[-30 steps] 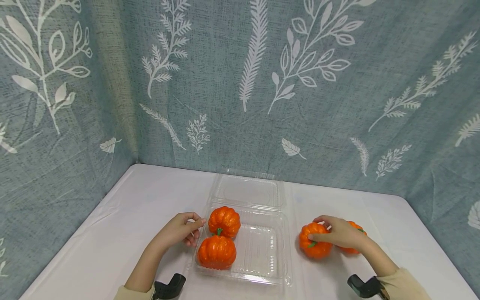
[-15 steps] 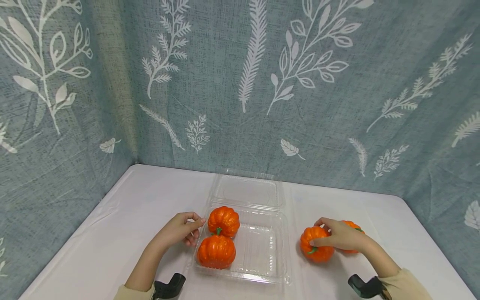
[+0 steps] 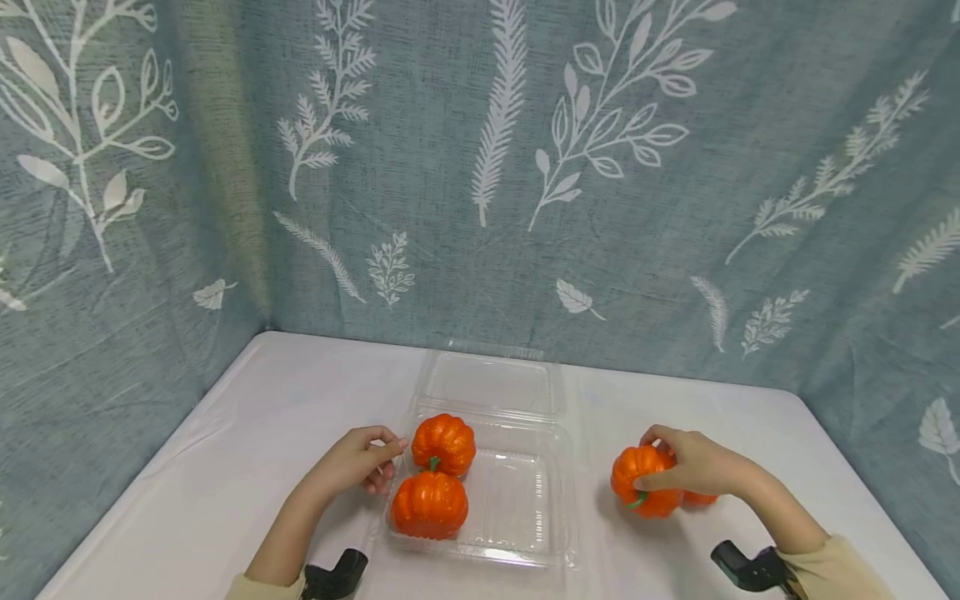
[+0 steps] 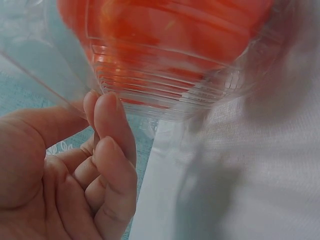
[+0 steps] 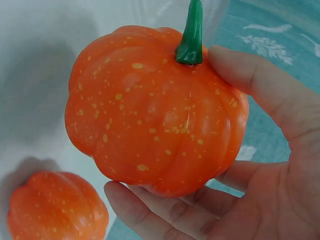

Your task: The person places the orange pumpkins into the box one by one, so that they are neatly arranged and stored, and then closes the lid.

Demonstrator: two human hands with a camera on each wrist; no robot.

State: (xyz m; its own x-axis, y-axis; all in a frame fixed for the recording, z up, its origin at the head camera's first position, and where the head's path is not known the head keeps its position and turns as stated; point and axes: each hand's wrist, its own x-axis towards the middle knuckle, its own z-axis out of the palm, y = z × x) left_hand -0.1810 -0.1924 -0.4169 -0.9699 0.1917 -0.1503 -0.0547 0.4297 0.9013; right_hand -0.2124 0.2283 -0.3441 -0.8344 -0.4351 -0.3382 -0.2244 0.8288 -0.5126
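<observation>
My right hand (image 3: 697, 462) grips an orange toy pumpkin (image 3: 633, 479), thumb beside its green stem and fingers around the far side. In the right wrist view this pumpkin (image 5: 150, 115) shows yellow speckles, and a second loose pumpkin (image 5: 57, 207) lies below it on the table. From the head, that second pumpkin (image 3: 701, 498) is mostly hidden behind the hand. My left hand (image 3: 360, 458) pinches the left rim of a clear plastic container (image 3: 517, 500) between thumb and fingertips. Inside its left half sit a rear pumpkin (image 3: 444, 442) and a front pumpkin (image 3: 430, 506).
The container's hinged lid (image 3: 491, 383) lies folded back behind the base. A white cloth covers the table (image 3: 300, 383). Right behind and beside the table hangs a blue-green curtain (image 3: 450, 275) with white leaf prints.
My right hand has shifted a little to the right with its pumpkin, which tilts and now covers more of the pumpkin behind. My left hand keeps its hold on the container's rim.
</observation>
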